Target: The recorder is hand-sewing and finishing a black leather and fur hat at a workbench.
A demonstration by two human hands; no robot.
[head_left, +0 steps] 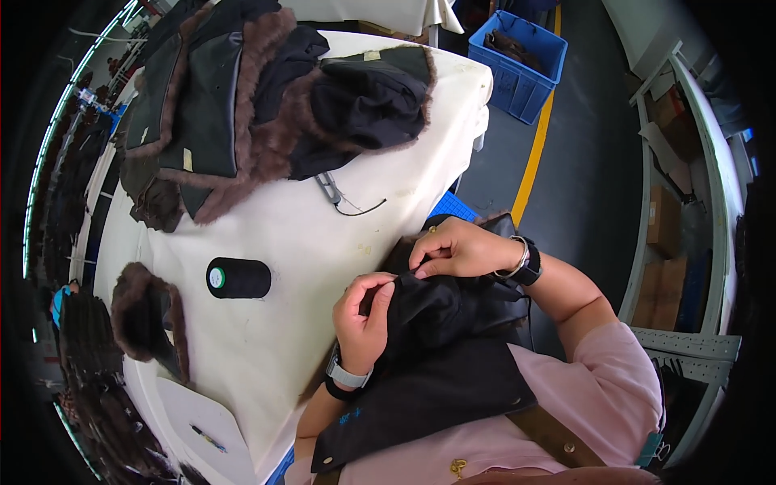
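Observation:
Black fabric with some brown fur (pixel 436 311) lies bunched over my lap beside the table's right edge. My left hand (pixel 364 315) pinches the cloth between thumb and fingers. Just right of it and a little farther off, my right hand (pixel 461 249) pinches the same fabric with thumb and forefinger. Any needle or thread between the fingertips is too small to make out. A spool of black thread (pixel 242 278) lies on its side on the white-covered table (pixel 299 242) to the left. Grey thread snips (pixel 329 188) with a dark cord lie farther off.
Dark garments with brown fur trim (pixel 267 121) are piled at the table's far side. A fur-edged piece (pixel 145 315) and a pen (pixel 208 437) lie left. A blue crate (pixel 517 69) stands on the floor, far right. Metal shelving (pixel 687 242) with boxes runs along the right.

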